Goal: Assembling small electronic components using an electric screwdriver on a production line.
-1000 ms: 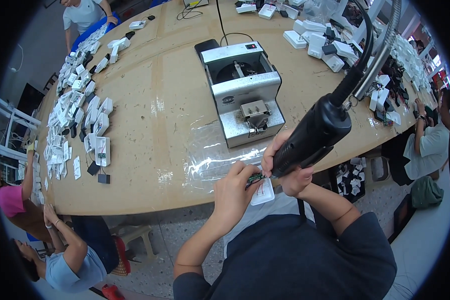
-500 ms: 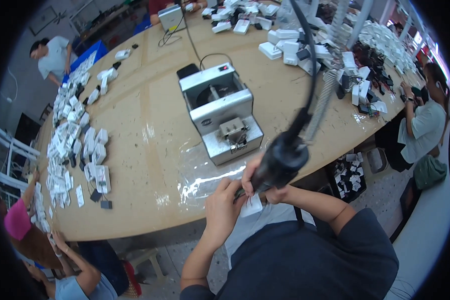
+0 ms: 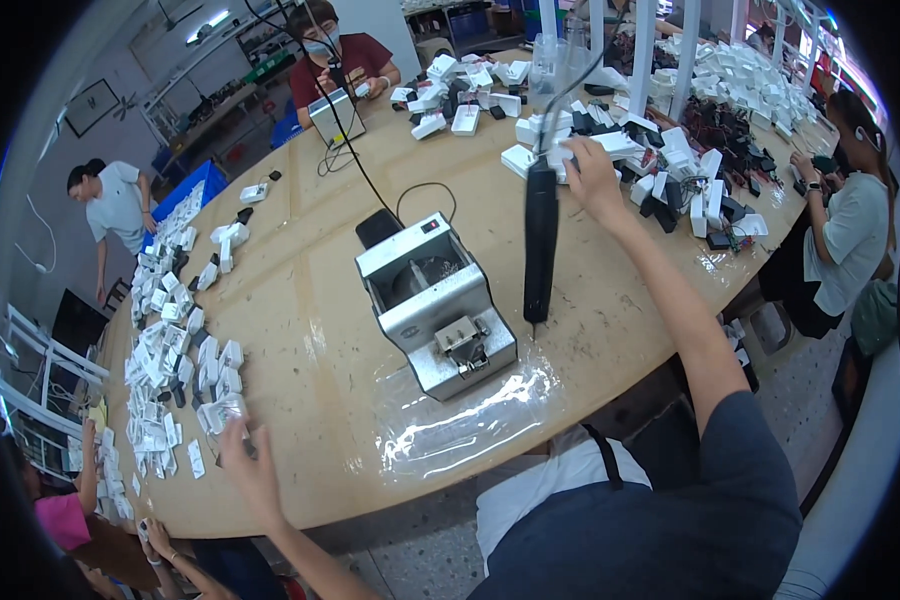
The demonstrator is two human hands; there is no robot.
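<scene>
Left fingers [image 3: 234, 446] parted by a white case [image 3: 220, 410]—contact unclear; right fingers [image 3: 583, 158] near white boxes [image 3: 518, 160]—grip I cannot tell.

Grey wall [image 3: 52, 182], speckled floor [image 3: 425, 558], tube light [image 3: 219, 18]

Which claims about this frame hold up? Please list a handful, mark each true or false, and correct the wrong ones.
1. The black power tool hangs to the right of the metal machine. True.
2. The right grip is at the far pile of white casings. True.
3. The right grip is wrapped around the power tool's handle. False: it is off to the right of the handle.
4. The left grip is over the metal machine. False: it is at the left cluster of white casings.
5. Clear film lies on the table in front of the machine. True.
</scene>
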